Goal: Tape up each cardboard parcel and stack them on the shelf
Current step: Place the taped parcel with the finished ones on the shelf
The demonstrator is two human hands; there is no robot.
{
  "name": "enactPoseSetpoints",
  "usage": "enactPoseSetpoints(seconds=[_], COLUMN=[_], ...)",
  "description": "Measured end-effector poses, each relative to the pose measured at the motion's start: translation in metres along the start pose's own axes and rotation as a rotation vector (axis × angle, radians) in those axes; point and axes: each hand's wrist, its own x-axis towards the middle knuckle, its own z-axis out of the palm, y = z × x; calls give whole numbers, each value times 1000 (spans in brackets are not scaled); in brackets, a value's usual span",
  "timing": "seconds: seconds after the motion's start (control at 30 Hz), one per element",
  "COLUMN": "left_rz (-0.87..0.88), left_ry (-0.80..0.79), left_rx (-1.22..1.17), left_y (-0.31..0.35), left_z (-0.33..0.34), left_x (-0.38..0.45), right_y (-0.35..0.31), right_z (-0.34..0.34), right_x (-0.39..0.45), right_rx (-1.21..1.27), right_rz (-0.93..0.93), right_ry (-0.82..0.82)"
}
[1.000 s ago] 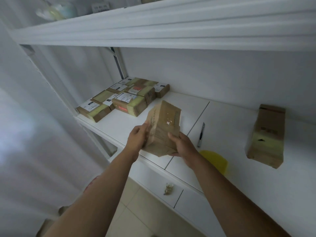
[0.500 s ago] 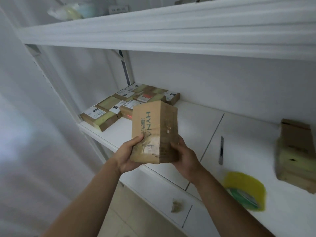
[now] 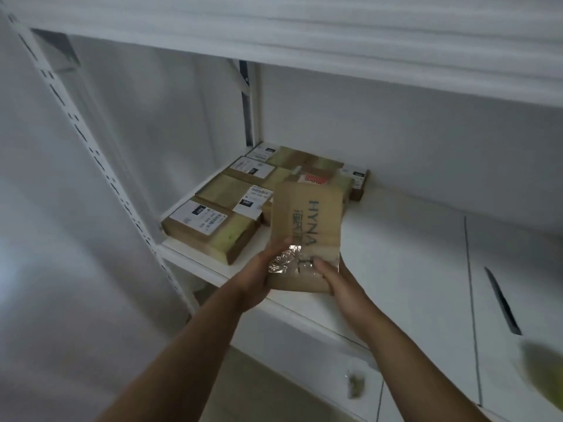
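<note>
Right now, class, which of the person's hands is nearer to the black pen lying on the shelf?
The right. The right hand grips the HYNA parcel on its pen side; the left hand grips the parcel's far side. The black pen lies off to the right, touched by neither.

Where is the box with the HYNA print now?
In the head view's centre, the HYNA box is held by the left hand and right hand, before the stacked parcels.
</note>
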Motion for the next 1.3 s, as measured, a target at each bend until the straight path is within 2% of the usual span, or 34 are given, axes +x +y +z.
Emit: enactPoseSetpoints(seconds=[0.07,0.17,0.23,0.33,0.4,0.47,0.5,0.57,0.63,0.7,0.73,0.77,0.83,0.9,1.03,1.07,1.17,1.23,1.3], left_rz=[52,40,8,-100,-142,-138,-110,-23,21,20,62,103,112,111,186,245,523,640,701], left_ry=[-35,11,6,-147,-198,-193,-158,-6,174,362,457,533,608,609,576,591,667,581,460], left_rx=[83,264,171,-111,-170,-169,-163,-84,17,82,132,200,340,424,491,584,1057,1287,1394], left_y=[6,14,15,13,14,10,9,8,8,1,-4,-9,-16,-20,-22,-21,-21,-25,-28], left_z=[-7,-10,-16,-25,-28,-30,-31,-32,-32,-34,-35,-34,-27,-18,-21,-26,-46,-59,-66], left_x=[8,15,17,18,16,13,12,8,5,5,5,5,3,0,-10,-13,-11,-3,2], right_y=[-3,-5,0,14,15,14,12,14,18,16,14,13,18,23,7,2,-13,-11,-3], right_z=[2,-4,-7,-2,10,23,30,41,48,53,55,56,61,66,38,28,6,2,5], right_x=[6,13,14,14,14,14,16,22,28,30,30,29,31,30,36,38,42,49,59], right_rx=[154,480,604,713,724,690,624,377,159,213,275,311,152,-16,51,13,-185,-225,-205], right_rz=[36,146,197,209,186,222,259,306,229,118,64,21,6,10,112,155,314,358,316], right_ry=[50,57,24,-33,-66,-64,1,180,403,589,626,608,487,390,403,366,170,151,271])
